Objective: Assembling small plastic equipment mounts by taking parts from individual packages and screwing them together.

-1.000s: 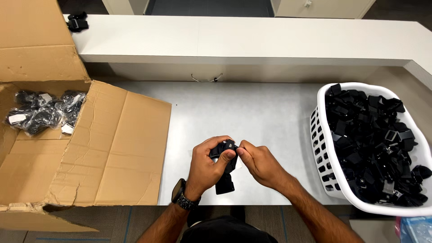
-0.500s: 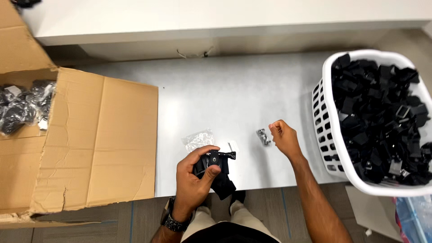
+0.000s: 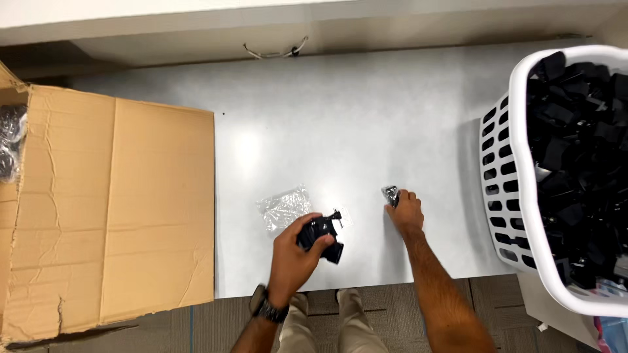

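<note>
I saw the left hand (image 3: 296,252) wrapped around a small black plastic device (image 3: 320,234) near the front edge of the pale grey bench (image 3: 340,131), fingers curled tight on it. Just beside it lay a crumpled clear plastic bag (image 3: 282,207). The right hand (image 3: 405,212) pinched a small dark metallic piece (image 3: 390,194) against the bench top. A white slotted laundry basket (image 3: 507,189) of black parts stood at the right edge, a flattened cardboard box (image 3: 111,216) at the left.
</note>
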